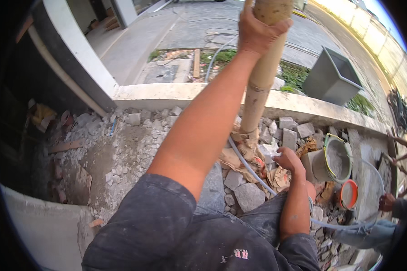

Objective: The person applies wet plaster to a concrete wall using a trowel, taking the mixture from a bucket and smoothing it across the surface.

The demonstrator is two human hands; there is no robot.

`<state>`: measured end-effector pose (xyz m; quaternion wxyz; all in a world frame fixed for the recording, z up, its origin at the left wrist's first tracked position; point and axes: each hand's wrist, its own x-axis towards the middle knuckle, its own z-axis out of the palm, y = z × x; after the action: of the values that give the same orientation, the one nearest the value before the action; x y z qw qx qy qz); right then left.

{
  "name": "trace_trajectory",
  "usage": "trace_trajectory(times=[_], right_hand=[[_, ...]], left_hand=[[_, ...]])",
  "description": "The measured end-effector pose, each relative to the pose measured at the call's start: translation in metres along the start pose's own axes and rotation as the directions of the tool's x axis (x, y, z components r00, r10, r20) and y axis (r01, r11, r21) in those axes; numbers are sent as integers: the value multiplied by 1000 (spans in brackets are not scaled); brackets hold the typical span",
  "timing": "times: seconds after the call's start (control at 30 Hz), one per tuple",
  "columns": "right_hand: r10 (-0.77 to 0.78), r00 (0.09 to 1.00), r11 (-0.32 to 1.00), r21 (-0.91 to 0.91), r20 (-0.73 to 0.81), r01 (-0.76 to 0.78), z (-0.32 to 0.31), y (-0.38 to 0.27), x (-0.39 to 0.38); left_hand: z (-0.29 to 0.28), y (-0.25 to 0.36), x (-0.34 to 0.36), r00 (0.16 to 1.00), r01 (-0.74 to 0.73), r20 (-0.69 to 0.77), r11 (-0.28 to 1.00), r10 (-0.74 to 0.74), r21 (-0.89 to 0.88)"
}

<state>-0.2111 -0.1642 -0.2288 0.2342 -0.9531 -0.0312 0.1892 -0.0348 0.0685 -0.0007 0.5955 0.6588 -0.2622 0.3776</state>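
Note:
My left hand (pixel 262 31) is raised and wrapped round an upright bamboo pole (pixel 257 95), whose lower end stands among crumpled brown paper and rubble. My right hand (pixel 287 160) is lower, right of the pole's foot, fingers loosely bent and apart, with nothing visible in them. It hangs above broken concrete chunks (pixel 248 196) and torn paper (pixel 278 176). A pale hose (pixel 242 158) curves down past the pole and my right arm toward a co-worker's hand (pixel 385 203) at the right.
A low wall (pixel 149 95) crosses behind the rubble, with a grey bin (pixel 330 79) beyond. At right sit a bucket of grey mix (pixel 316 162) and an orange bucket (pixel 348 194), near co-workers' arms. A doorway column (pixel 79 45) and concrete ledge (pixel 45 221) bound the left.

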Motion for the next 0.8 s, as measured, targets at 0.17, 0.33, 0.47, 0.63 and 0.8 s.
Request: trace_trajectory(times=[0.17, 0.33, 0.47, 0.63, 0.8], right_hand=[[5, 1000, 994, -107, -2, -5, -7, 61, 22], [98, 995, 994, -50, -35, -100, -11, 87, -7], [124, 992, 992, -36, 13, -124, -8, 83, -3], [133, 991, 991, 27, -29, -132, -10, 68, -2], [95, 993, 995, -12, -63, -96, 6, 93, 15]], left_hand=[[40, -36, 13, 998, 52, 27, 981, -48, -186], [73, -22, 0, 997, 76, 5, 965, -77, -250], [68, -17, 2, 993, 119, 27, 962, -116, -245], [44, -29, 11, 983, 150, 139, 957, -118, -249], [52, -28, 6, 970, 198, 196, 929, -140, -314]])
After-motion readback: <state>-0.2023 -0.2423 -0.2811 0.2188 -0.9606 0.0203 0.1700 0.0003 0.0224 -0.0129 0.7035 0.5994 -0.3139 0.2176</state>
